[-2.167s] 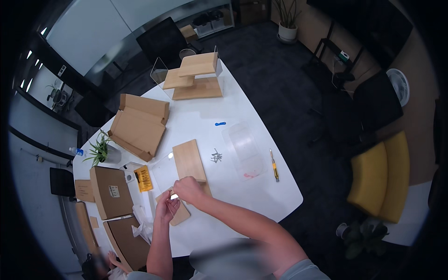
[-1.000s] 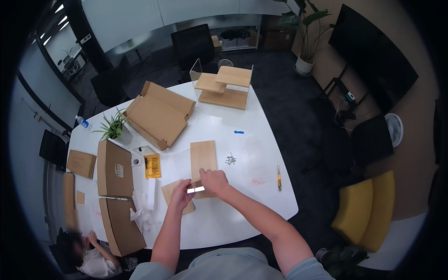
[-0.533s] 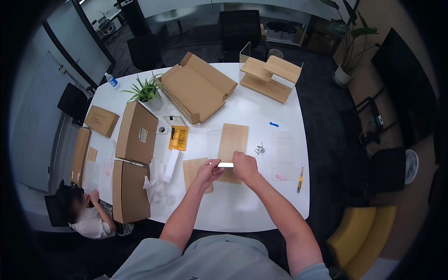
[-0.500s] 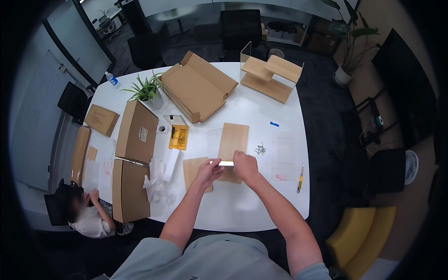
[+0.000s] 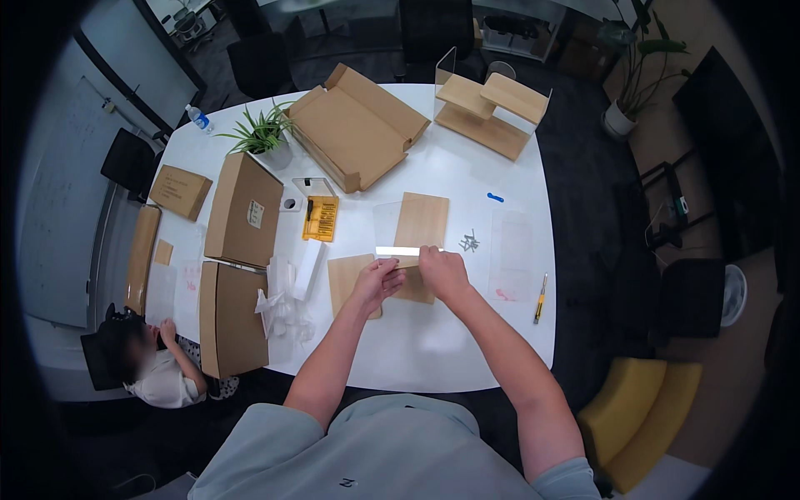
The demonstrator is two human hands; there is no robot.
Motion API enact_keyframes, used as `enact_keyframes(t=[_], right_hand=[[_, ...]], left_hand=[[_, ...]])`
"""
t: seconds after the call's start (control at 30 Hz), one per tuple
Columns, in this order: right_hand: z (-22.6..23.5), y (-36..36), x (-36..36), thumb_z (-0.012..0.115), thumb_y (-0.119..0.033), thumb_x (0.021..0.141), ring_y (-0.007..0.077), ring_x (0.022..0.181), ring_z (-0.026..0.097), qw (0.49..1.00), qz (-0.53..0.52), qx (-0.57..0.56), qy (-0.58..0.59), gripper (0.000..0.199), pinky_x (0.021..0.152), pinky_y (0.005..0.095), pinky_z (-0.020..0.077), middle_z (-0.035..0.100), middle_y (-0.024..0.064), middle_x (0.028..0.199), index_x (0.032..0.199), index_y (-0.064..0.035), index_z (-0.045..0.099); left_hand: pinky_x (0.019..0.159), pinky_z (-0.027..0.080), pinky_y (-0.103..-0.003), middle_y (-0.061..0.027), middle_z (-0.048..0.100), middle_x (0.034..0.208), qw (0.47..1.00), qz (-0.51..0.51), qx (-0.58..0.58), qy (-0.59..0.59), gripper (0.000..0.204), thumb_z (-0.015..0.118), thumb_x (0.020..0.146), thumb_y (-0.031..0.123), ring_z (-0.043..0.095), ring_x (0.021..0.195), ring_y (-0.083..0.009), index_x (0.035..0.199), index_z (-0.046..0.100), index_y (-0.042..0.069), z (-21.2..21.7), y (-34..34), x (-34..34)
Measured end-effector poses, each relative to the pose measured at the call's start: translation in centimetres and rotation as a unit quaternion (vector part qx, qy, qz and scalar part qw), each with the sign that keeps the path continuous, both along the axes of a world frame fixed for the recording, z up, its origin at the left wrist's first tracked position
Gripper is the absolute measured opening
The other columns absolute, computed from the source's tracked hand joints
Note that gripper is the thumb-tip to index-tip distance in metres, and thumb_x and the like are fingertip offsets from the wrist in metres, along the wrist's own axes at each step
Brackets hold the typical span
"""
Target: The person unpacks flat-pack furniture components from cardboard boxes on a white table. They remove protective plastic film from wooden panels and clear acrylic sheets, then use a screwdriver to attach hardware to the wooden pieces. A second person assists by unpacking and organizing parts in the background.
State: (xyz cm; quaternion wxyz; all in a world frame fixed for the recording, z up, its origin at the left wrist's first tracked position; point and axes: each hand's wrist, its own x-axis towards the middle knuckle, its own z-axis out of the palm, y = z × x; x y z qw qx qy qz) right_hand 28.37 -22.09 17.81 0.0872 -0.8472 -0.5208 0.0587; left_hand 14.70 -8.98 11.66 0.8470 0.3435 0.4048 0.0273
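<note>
The left hand point(image 5: 377, 283) and right hand point(image 5: 445, 272) pinch a bright strip point(image 5: 398, 252) in their grip, over a wooden board point(image 5: 424, 217). A pale label point(image 5: 255, 214), its writing too small to read from here, sits on a brown box point(image 5: 232, 227). The white desk point(image 5: 425, 354) stands on dark carpet point(image 5: 575, 200) near a yellow seat point(image 5: 631, 408).

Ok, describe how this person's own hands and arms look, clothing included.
The left hand and right hand are bare; no gloves, watch or bracelet can be seen. The forearms are uncovered below short, pale grey-blue sleeves matching the shirt, which has a small dark mark on its front.
</note>
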Motion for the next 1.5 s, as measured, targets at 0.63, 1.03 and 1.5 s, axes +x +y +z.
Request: enact_keyframes(t=[0.63, 1.03, 1.5], right_hand=[[-10.1, -25.1, 7.0, 0.065, -0.035, 0.088, 0.0373, 0.106, 0.061, 0.817, -0.545, -0.108, 0.154, 0.046, 0.085, 0.0475, 0.0533, 0.059, 0.0205, 0.115, 0.118, -0.0015, 0.053], [-16.3, -26.9, 7.3, 0.058, -0.014, 0.087, 0.0396, 0.098, 0.065, 0.775, -0.609, -0.064, 0.156, 0.032, 0.083, 0.0483, 0.0550, 0.059, 0.0235, 0.111, 0.115, 0.0010, 0.049], [-6.8, -29.1, 8.0, 0.050, -0.022, 0.091, 0.0439, 0.095, 0.063, 0.765, -0.608, 0.124, 0.171, 0.025, 0.083, 0.0502, 0.0488, 0.066, 0.0258, 0.100, 0.104, -0.0003, 0.054]], left_hand=[[0.077, 0.055, -0.034, -0.0069, 0.068, 0.089, 1.000, 0.007, -0.009, -0.008, 0.014, 0.059, 0.097, 0.021, 0.067, 0.079, -0.0161, 0.105, 0.057, 0.010, 0.1, -0.3, -0.4], [0.072, 0.056, -0.034, -0.0098, 0.066, 0.084, 1.000, 0.022, -0.013, 0.017, 0.009, 0.057, 0.097, 0.017, 0.066, 0.074, -0.0183, 0.097, 0.054, 0.008, 0.6, 0.0, 0.3], [0.072, 0.055, -0.032, -0.0067, 0.066, 0.086, 1.000, -0.004, -0.018, -0.010, 0.011, 0.057, 0.098, 0.020, 0.066, 0.077, -0.0162, 0.100, 0.056, 0.009, -0.3, 0.5, 0.2]])
